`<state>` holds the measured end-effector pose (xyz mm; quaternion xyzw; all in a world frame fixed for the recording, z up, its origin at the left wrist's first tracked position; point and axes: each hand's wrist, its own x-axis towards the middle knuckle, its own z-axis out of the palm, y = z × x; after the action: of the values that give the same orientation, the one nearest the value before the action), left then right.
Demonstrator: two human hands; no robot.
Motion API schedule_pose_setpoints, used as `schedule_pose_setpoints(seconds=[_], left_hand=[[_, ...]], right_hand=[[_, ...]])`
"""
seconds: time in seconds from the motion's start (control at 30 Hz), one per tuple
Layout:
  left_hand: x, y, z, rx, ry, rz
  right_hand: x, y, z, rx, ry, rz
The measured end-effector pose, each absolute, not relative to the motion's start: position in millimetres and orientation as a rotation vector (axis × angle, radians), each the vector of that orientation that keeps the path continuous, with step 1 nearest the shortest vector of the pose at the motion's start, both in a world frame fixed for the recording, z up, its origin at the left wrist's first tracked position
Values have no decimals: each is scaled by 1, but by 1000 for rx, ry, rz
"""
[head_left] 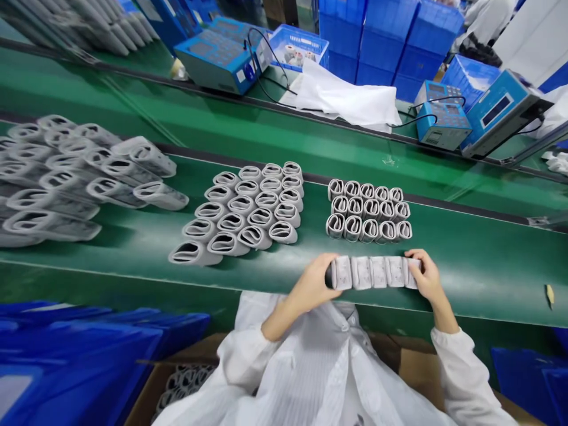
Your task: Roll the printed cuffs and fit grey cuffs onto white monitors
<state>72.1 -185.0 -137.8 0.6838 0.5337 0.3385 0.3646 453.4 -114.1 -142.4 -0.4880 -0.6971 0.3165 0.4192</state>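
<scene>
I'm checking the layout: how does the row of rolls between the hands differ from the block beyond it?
The held row is one line of five rolls; the block has three such lines. The held row shows flat sides to the camera, the block its coiled ends. The left hand and right hand grasp the held row; neither touches the block. Both are grey rolls.

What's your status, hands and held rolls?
Left hand and right hand gripping opposite ends. Row of five rolled gray cuffs, held in line. Possible obstruction beyond: three rows of five upright rolls, green belt.
</scene>
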Motion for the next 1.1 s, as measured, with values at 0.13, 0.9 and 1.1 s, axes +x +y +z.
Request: schedule_pose_setpoints(seconds=[0.13, 0.9, 1.1], left_hand=[[61, -148, -100, 1699, 1235, 1124], [55, -139, 11, 1884, 1501, 1483], [58, -140, 15, 1905, 1544, 1500]], right_hand=[[437, -84, -108, -1125, -1576, 784], [378, -6, 52, -721, -1372, 698], [374, -10, 54, -750, -1366, 673]])
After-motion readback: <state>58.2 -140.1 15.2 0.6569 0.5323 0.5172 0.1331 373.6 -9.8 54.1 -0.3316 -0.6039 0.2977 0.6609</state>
